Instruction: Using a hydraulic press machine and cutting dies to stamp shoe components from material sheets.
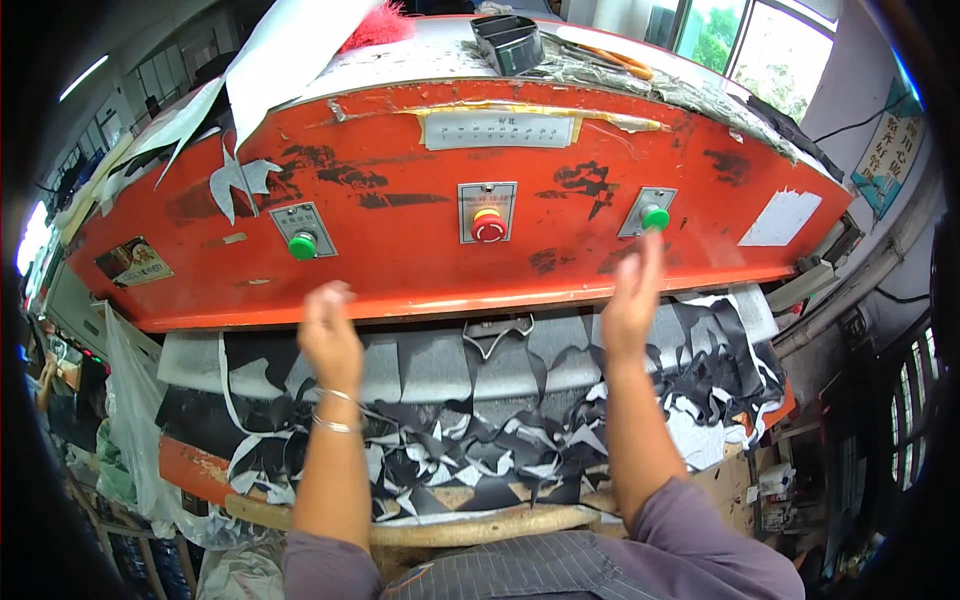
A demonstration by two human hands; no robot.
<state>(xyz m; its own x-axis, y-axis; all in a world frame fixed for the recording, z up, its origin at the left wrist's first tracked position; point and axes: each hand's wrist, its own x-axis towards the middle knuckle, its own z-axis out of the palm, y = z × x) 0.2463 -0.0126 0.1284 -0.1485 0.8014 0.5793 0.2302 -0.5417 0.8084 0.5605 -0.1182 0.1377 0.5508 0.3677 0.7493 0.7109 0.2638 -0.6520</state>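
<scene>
My left hand (331, 338), with metal bangles (336, 410) at its wrist, is raised in front of the red press head (400, 270). Its fingers are loosely bent and a little blurred, with nothing visible in them, below the left green button (302, 246). My right hand (631, 305) reaches up with fingers stretched, their tips just under the right green button (655, 217); contact cannot be made out. Between the hands, a metal cutting die (497, 336) lies on sheet material (570, 345), partly under the press head's lower edge. Black and white cut scraps (480, 440) cover the near side.
A red stop button (488, 228) sits mid-panel. On top of the press are a black tray (507, 45) and hanging white sheets (285, 65). A clear plastic bag (140, 420) hangs at the left. A rounded pale bar (480, 526) runs along the front edge.
</scene>
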